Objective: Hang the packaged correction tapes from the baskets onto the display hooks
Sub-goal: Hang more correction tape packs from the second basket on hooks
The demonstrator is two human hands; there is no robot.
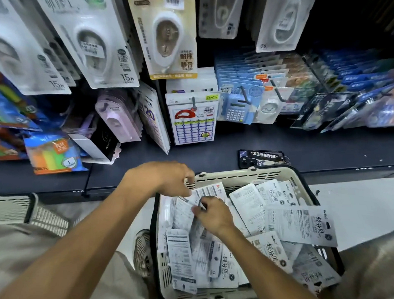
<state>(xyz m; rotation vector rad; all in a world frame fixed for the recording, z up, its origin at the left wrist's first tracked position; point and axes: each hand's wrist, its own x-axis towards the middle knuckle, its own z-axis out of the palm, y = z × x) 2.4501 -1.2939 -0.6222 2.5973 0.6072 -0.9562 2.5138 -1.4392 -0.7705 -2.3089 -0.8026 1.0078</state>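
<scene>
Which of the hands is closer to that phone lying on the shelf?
Right. The right hand is in the basket, just below-left of the phone; the left hand sits farther left at the basket's corner.

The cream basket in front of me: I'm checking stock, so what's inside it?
The cream basket holds a loose heap of packaged correction tapes, mostly back side up. Both hands, left and right, handle one pack. Lower layers and the floor are covered.

Light: dim overall; upper right corner lost in darkness.
Glare: seen on hanging packs.
Blur: soft at the right edge; basket packs rendered sharper.
Distortion: shelf edges bowed by the wide lens.
</scene>
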